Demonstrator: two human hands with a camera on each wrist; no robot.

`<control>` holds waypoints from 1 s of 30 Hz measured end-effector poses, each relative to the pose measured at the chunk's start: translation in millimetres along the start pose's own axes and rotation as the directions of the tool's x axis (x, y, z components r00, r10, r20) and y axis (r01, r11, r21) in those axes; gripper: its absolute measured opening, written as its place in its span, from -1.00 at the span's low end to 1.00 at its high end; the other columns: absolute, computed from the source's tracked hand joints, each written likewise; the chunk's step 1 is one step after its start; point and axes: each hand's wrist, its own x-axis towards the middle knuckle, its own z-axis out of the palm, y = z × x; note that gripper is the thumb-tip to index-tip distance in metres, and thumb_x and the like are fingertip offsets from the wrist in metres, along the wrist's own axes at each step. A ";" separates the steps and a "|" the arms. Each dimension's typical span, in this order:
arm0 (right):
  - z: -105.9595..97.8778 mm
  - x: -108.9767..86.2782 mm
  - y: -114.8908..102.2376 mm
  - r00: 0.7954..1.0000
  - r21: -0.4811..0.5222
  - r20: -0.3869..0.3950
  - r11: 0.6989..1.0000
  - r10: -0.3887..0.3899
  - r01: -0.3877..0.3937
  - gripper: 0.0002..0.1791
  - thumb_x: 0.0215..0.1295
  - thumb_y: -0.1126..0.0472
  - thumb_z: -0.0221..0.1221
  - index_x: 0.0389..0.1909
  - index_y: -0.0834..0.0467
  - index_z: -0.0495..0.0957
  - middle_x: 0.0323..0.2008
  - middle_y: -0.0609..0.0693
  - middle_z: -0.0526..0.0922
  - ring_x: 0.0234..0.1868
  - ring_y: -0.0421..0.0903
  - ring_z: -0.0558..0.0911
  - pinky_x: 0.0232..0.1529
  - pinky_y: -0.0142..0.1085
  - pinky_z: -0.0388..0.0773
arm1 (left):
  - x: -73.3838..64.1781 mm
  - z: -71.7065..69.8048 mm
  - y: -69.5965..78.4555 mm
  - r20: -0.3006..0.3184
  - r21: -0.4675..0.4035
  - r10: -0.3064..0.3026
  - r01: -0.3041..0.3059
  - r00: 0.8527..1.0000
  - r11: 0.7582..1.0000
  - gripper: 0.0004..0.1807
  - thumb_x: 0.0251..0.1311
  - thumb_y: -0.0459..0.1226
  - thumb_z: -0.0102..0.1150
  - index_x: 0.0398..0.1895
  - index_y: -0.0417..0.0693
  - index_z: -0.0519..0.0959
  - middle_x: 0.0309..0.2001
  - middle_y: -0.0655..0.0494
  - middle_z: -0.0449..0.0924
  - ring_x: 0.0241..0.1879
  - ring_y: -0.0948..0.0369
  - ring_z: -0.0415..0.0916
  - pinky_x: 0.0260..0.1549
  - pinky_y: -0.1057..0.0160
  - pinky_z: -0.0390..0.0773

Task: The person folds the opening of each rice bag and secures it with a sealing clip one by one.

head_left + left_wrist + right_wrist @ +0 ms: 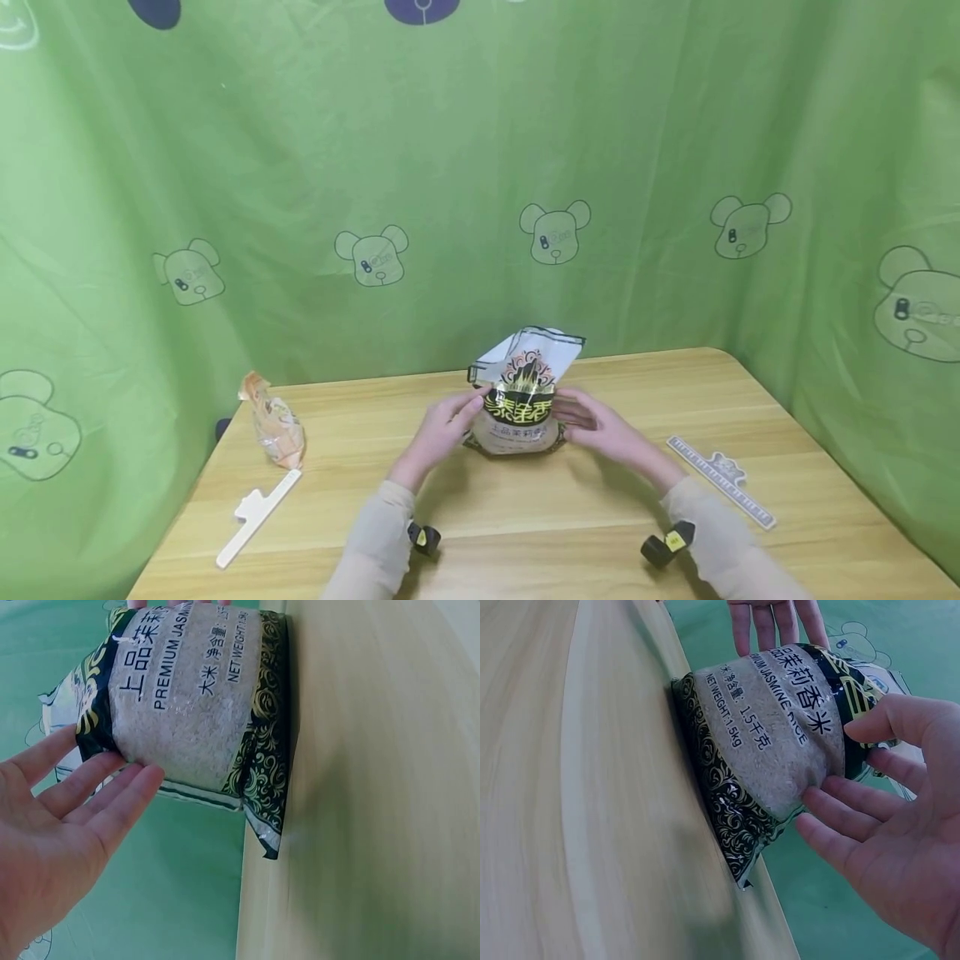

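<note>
A bag of jasmine rice (521, 437) stands upright on the table, its clear lower part full of grains and its white top tilted over. My left hand (442, 429) touches the bag's left side; in the left wrist view its fingers (90, 787) lie fairly straight along the bag's edge. On the other side, my right hand (603, 429) rests its relaxed fingertips against the bag. The right wrist view shows that thumb (881, 724) on the dark band of the rice bag (765, 735). The bag's back is hidden.
A small orange-and-clear packet (279, 433) sits at the table's left, with a white sealing clip (258, 515) in front of it. A grey-and-white clip (723, 477) lies on the right. Green curtains (465, 167) surround the wooden table (525, 533) at the back and sides.
</note>
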 end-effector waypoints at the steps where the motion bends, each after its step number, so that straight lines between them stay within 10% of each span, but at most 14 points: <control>1: -1.4 -1.7 -0.1 1.000 0.002 -0.002 1.000 0.011 -0.011 -0.31 0.16 0.35 0.07 0.31 0.16 0.03 0.27 0.24 0.23 0.25 0.19 0.28 0.24 -0.05 0.20 | 0.2 0.5 0.6 0.009 -0.004 0.010 -0.010 1.000 1.000 -0.55 0.30 0.06 -0.27 0.18 0.21 0.35 0.19 0.17 0.39 0.20 0.17 0.33 0.21 0.08 0.30; 30: -45.9 -43.5 3.2 0.998 0.092 0.055 0.996 0.015 -0.020 -0.43 0.19 0.41 -0.01 0.23 0.29 0.08 0.19 0.42 0.25 0.17 0.36 0.27 0.07 -0.46 0.43 | 6.4 32.6 30.3 0.143 0.021 0.037 -0.040 0.989 0.999 -0.47 0.23 0.19 -0.29 0.23 0.31 0.26 0.23 0.27 0.31 0.23 0.17 0.29 0.22 0.02 0.27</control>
